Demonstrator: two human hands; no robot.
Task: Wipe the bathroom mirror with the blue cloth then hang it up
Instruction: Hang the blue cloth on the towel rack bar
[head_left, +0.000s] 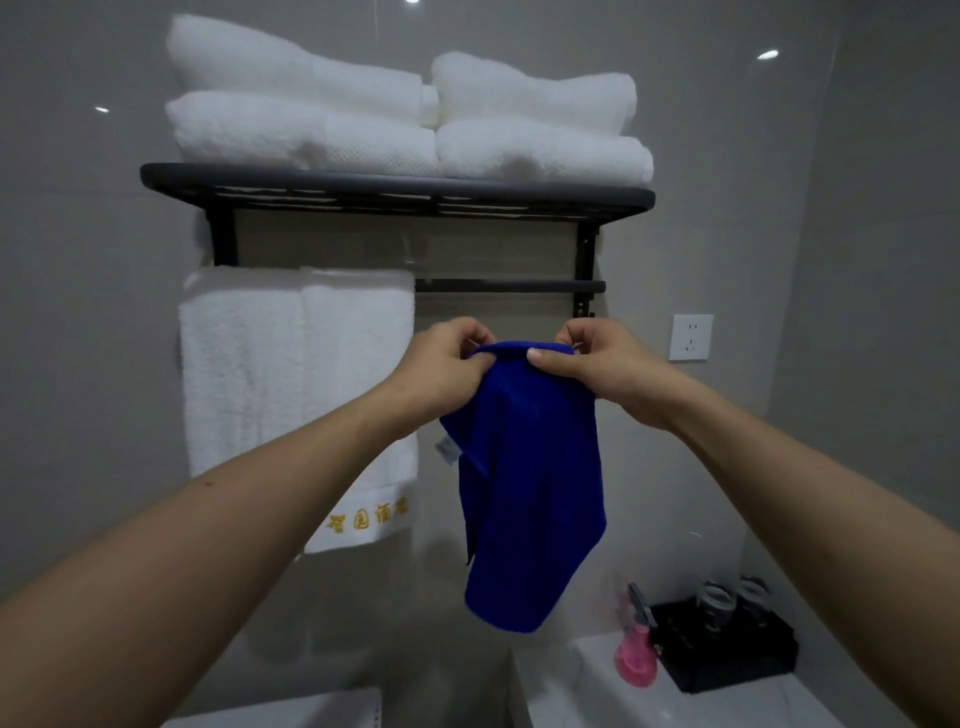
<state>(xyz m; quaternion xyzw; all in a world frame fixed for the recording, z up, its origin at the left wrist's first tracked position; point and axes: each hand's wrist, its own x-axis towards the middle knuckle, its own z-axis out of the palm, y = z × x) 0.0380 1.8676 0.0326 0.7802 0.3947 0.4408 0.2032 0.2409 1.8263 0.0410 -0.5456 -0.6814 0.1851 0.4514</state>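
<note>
The blue cloth (535, 483) hangs folded in the air, gripped along its top edge by both hands. My left hand (441, 364) pinches the left end of that edge and my right hand (597, 364) pinches the right end. The cloth's top sits a little below and in front of the black towel bar (511, 286), whose right half is bare. A small white label shows on the cloth's left side. No mirror is in view.
A black wall rack (395, 189) carries several folded white towels (405, 104). A white towel (296, 374) with gold lettering hangs on the bar's left half. A wall socket (691, 336) is at right. Below stand a pink bottle (636, 654) and a black tray (727, 649) with glasses.
</note>
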